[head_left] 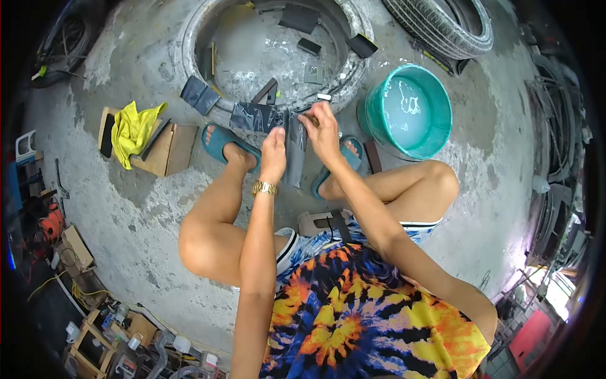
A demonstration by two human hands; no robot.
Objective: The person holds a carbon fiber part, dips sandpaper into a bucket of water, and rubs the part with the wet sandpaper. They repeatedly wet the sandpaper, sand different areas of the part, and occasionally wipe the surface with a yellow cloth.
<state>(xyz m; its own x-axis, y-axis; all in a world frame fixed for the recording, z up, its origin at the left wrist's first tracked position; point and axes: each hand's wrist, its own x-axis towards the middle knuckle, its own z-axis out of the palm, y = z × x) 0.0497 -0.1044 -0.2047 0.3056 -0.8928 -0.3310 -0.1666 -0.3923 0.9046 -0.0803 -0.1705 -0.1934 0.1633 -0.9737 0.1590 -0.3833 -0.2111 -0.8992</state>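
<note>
My left hand (273, 153) is closed around the left side of a long, dark grey, glossy strip (295, 158), thumb on top. The strip hangs between my feet, its upper end near the rim of a worn tyre (189, 47) lying flat. At the strip's upper right edge, my right hand (323, 131) is pinched; whatever sits between its fingertips is too small to make out. Just left of the strip, a black wet-looking sheet (251, 117) lies on the tyre rim. A small white block (324, 97) rests on the rim beyond my right hand.
A green bucket (372, 117) of cloudy water stands on the right. On the left, a yellow cloth (136, 129) drapes over a wooden box (180, 148). Several dark sheets and blocks lie in and on the tyre. Another tyre (435, 35) lies at upper right.
</note>
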